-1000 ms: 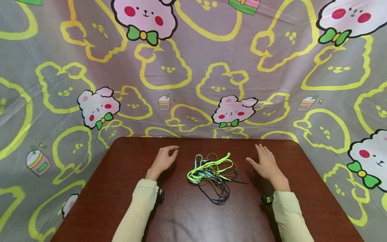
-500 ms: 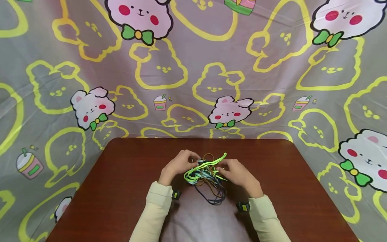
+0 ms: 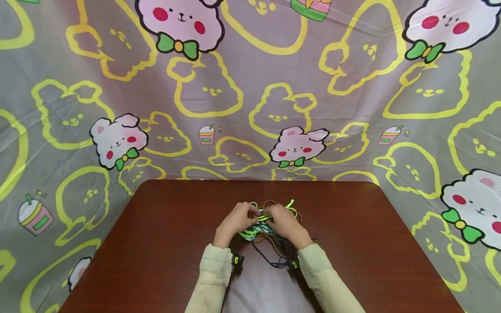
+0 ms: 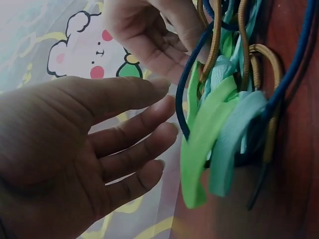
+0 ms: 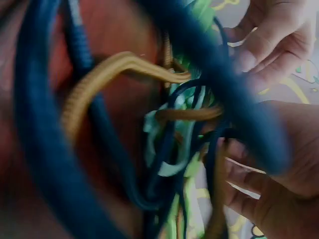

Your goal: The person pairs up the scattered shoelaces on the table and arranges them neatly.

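A loose tangle of shoelaces (image 3: pixel 258 228) lies on the table between both hands, partly hidden by them in the head view. It mixes a flat neon-green lace (image 4: pixel 199 154), a flat pale-blue lace (image 4: pixel 227 149), a brown round cord (image 5: pixel 124 60) and a dark-blue cord (image 5: pixel 35 124). My left hand (image 3: pixel 236 219) is at the left side, fingers loosely bent and fingertips close beside the laces, with no lace visible between thumb and fingers. Over the right side, my right hand (image 3: pixel 283 221) reaches in with bent fingers; whether they pinch a lace I cannot tell.
The dark-red wooden table (image 3: pixel 172 226) extends to both sides of the hands. A grey cloth (image 3: pixel 242 104) with yellow animal outlines and bunny faces hangs behind and beside it. Each wrist wears a small black device (image 3: pixel 237 260).
Both hands have come inward from either side of the tangle, and their fingers are now among or right beside the laces. The right hand now covers part of the neon-green lace.
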Motion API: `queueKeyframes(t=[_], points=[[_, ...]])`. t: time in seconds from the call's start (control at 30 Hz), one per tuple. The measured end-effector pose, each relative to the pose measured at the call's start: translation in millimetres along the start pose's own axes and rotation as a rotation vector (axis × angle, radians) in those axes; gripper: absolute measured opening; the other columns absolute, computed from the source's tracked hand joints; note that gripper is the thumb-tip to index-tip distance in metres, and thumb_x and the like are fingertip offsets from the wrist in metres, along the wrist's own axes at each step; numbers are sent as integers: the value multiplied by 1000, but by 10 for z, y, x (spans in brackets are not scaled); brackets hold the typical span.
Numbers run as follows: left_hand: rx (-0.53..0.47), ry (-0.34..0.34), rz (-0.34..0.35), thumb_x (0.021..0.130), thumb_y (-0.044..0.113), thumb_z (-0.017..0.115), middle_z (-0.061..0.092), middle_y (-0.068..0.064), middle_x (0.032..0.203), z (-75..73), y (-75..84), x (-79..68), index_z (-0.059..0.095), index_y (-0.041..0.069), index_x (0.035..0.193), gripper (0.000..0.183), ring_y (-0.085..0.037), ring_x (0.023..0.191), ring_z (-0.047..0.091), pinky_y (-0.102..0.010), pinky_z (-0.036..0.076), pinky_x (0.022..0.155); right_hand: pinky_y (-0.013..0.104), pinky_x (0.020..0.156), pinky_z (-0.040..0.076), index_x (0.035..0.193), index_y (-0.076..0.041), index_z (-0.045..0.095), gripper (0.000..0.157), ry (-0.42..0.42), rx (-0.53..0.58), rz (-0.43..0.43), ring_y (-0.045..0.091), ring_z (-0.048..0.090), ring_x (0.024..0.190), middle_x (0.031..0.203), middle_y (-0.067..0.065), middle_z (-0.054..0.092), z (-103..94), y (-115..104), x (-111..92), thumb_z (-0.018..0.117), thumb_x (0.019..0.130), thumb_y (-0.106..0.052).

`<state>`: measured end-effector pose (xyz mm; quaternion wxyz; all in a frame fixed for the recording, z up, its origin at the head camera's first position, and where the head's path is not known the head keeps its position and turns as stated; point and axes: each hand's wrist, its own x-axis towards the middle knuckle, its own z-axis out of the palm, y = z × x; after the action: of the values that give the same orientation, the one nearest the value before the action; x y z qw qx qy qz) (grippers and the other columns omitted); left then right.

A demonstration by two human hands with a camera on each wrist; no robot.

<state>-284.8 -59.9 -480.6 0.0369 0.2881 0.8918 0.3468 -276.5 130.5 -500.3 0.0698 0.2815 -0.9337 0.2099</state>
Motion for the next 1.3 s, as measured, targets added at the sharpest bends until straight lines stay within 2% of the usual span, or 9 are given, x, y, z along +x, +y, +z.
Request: queueKeyframes(t=[0.1, 0.27, 0.4, 0.53, 0.63, 0.77, 0.97, 1.13, 1.3], points=[[-20, -8, -23, 84, 6, 65, 67, 0, 86, 42, -2, -14, 71, 7, 98, 15, -10, 75, 61, -23, 48, 65, 23, 55, 37, 76, -16, 68, 13, 10, -31, 16, 5, 49, 61, 70, -7, 62, 38, 29, -5, 67, 81, -4], [-32, -16, -14, 84, 12, 69, 67, 2, 88, 88, 5, -1, 72, 10, 96, 13, -12, 78, 63, -23, 49, 65, 25, 60, 47, 83, -20, 73, 5, 22, -17, 66, 6, 61, 70, 82, -9, 68, -13, -10, -31, 68, 85, -18], [-1, 12, 9, 83, 13, 70, 67, 3, 87, 109, 29, 12, 72, 12, 93, 10, -12, 79, 62, -24, 48, 67, 24, 58, 44, 82, -19, 73, 7, 51, 22, 77, 3, 55, 62, 76, -10, 66, -109, -80, -53, 67, 86, -18], [2, 2, 11, 88, 15, 65, 66, 4, 89, 98, 91, -9, 71, 13, 94, 8, -11, 79, 59, -24, 47, 68, 24, 54, 41, 82, -17, 71, 8, 70, 89, 103, 3, 48, 55, 71, -8, 63, -236, -161, -117, 65, 88, -18], [-41, 5, 12, 91, 18, 62, 66, 2, 91, 35, 161, -43, 71, 11, 97, 13, -14, 78, 59, -25, 47, 66, 23, 54, 42, 86, -18, 72, 8, 77, 147, 124, 2, 49, 56, 75, -6, 65, -328, -205, -178, 64, 89, -19], [-102, 47, 26, 92, 20, 60, 68, -2, 93, -93, 229, -100, 71, 11, 99, 16, -15, 75, 59, -26, 47, 65, 23, 54, 43, 87, -22, 71, 10, 68, 216, 127, 3, 50, 57, 77, -9, 65, -450, -228, -246, 62, 91, -21], [-111, 139, 60, 92, 23, 60, 67, 5, 84, -281, 295, -178, 71, 17, 95, 13, -10, 64, 56, -25, 46, 58, 24, 55, 45, 89, -23, 70, 9, 86, 333, 155, 9, 55, 63, 77, -13, 63, -706, -245, -364, 63, 90, -18], [-117, 176, 57, 90, 31, 61, 66, 8, 80, -410, 359, -262, 71, 22, 91, 13, -10, 58, 51, -25, 43, 56, 27, 63, 48, 92, -21, 70, 9, 135, 334, 149, 8, 59, 74, 85, -10, 66, -880, -232, -441, 63, 90, -16], [-135, 189, 78, 89, 37, 61, 63, 10, 76, -495, 396, -338, 71, 19, 90, 21, -12, 54, 46, -25, 40, 53, 32, 73, 51, 95, -19, 69, 8, 169, 310, 182, 10, 61, 81, 91, -6, 66, -970, -191, -516, 63, 90, -18]])
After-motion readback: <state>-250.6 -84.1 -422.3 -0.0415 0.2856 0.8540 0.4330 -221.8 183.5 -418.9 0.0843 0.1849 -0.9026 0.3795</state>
